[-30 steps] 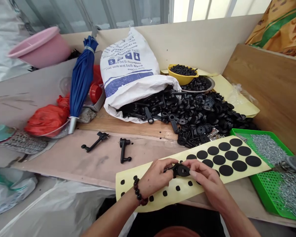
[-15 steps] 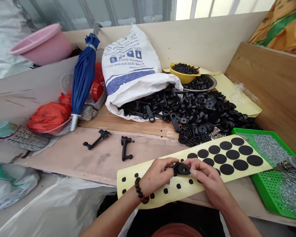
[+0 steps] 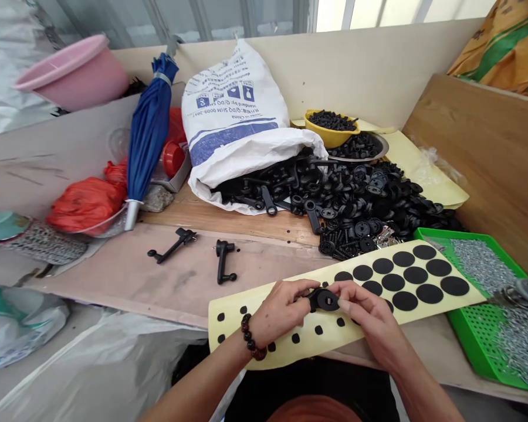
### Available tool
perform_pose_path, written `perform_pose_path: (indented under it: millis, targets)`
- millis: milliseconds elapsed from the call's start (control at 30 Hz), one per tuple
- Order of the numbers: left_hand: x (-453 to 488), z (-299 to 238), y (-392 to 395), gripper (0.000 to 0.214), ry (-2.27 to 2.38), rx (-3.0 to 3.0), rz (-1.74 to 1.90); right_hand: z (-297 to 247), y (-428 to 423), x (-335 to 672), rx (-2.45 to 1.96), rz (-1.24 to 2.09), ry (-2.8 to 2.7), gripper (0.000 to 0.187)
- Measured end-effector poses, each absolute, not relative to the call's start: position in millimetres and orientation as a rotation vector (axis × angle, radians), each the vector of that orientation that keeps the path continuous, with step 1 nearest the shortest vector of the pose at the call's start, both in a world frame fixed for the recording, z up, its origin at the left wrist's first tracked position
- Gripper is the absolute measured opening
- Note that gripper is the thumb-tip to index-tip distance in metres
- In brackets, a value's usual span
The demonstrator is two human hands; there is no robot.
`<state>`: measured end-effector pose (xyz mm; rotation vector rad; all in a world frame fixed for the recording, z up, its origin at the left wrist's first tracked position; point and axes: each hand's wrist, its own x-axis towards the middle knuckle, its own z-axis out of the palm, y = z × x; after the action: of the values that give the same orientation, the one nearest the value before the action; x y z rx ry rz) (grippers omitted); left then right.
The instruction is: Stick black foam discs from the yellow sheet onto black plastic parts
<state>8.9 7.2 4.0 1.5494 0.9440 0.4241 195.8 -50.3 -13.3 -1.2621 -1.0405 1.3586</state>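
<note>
A black plastic crank handle [image 3: 325,299] is held between both hands, its round end turned up with a small hole in the middle. My left hand [image 3: 281,309], with a beaded bracelet at the wrist, is closed around the arm of the handle. My right hand [image 3: 367,308] pinches the rim of the round end with thumb and fingers. Beneath them lies a pale yellow sticker sheet [image 3: 255,328] bearing large black round pads [image 3: 393,282] and small black ones. Two finished-looking crank handles [image 3: 222,262] rest on the bench to the left.
A white sack [image 3: 235,105] spills black plastic parts [image 3: 356,193] across the back. A yellow bowl [image 3: 328,136] of small black pieces sits behind them. At right stand a green tray [image 3: 470,343] of metal screws and a grey tool tip [image 3: 506,295]. A blue umbrella [image 3: 148,135] leans at left.
The view has shifted very slightly. Both hands keep their hold on the crank handle; its round end looks turned a little, with the hole showing differently.
</note>
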Motion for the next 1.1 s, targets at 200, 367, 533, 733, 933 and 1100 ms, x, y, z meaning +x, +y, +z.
perform_pose_path:
  millis: [200, 367, 533, 733, 933, 1100]
  targets:
    - [8, 7, 7, 0.049, 0.926, 1.59, 0.432, -15, -49, 195, -1.277, 1.343, -1.053, 0.02]
    - [9, 12, 7, 0.046, 0.949, 1.64, 0.427, -13, -49, 194, -1.297, 1.331, -1.066, 0.02]
    - [9, 16, 6, 0.042, 0.95, 1.651, 0.424, -11, -50, 194, -1.329, 1.308, -1.089, 0.021]
    - [9, 17, 6, 0.04, 0.965, 1.637, 0.415, -11, -49, 195, -1.328, 1.307, -1.12, 0.021]
    - [9, 9, 5, 0.038, 0.957, 1.639, 0.423, -12, -48, 194, -1.328, 1.295, -1.133, 0.021]
    - [9, 5, 4, 0.034, 0.957, 1.646, 0.433, -11, -49, 193, -1.337, 1.29, -1.119, 0.021]
